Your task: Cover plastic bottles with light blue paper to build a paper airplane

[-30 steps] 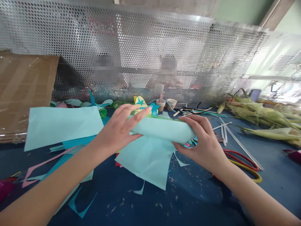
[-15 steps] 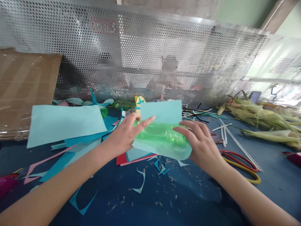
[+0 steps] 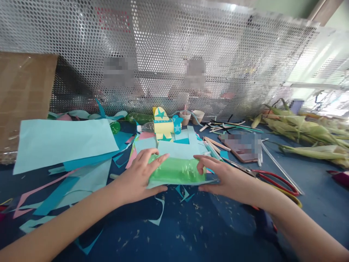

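Note:
A green plastic bottle (image 3: 177, 174) lies on its side on a light blue paper sheet (image 3: 178, 150) on the dark blue table (image 3: 207, 229). My left hand (image 3: 139, 178) grips the bottle's left end, fingers on top and thumb under the sheet's front edge. My right hand (image 3: 220, 178) grips the right end the same way, pinching paper against the bottle. The sheet lies flat behind the bottle.
Large light blue sheet (image 3: 62, 142) and paper scraps at left. A yellow paper plane on a clear bottle (image 3: 163, 125), two small cups (image 3: 192, 117), red-handled scissors (image 3: 272, 180), a phone (image 3: 241, 147), straws and corn husks (image 3: 302, 134) lie around. Perforated metal screen (image 3: 174, 54) behind; people beyond it.
The paper, rolled round the bottle a second ago, has opened out. Both hands lowered the bottle and sheet onto the table, nearer me.

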A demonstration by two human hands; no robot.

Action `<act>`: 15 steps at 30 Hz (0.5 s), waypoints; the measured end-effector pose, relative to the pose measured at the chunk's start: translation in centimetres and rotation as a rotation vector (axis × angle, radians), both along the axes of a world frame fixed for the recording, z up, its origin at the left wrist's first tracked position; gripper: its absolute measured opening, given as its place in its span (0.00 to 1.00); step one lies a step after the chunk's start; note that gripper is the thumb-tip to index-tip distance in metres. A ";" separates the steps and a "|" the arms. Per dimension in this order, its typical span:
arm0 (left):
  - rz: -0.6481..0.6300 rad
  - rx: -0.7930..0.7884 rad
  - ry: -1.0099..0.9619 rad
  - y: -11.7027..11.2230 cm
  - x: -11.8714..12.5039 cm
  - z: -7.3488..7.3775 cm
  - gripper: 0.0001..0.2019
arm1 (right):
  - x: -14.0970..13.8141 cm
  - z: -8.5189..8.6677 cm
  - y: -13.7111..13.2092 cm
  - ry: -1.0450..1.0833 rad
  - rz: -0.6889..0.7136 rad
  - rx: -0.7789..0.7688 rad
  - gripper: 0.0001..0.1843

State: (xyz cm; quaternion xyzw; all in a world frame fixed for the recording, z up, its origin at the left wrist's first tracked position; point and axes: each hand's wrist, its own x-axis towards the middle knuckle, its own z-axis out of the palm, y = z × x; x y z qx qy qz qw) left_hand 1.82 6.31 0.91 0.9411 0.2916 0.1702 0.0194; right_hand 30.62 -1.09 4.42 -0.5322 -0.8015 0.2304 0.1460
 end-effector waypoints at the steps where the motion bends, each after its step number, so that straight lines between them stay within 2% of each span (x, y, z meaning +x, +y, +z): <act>1: 0.005 -0.005 -0.006 -0.1 0.1 0.1 0.36 | 0.0 0.1 0.1 0.008 -0.001 -0.007 0.08; 4: 0.014 -0.037 -0.017 -0.4 0.2 0.4 0.33 | -0.2 0.2 0.3 0.012 -0.044 -0.006 0.11; 10: 0.051 -0.132 -0.093 -0.1 0.1 0.5 0.22 | -0.9 -0.6 0.6 -0.019 -0.226 0.035 0.13; 15: 0.042 -0.130 -0.128 0.4 0.2 0.8 0.21 | -0.6 -0.7 0.9 -0.011 -0.230 0.090 0.17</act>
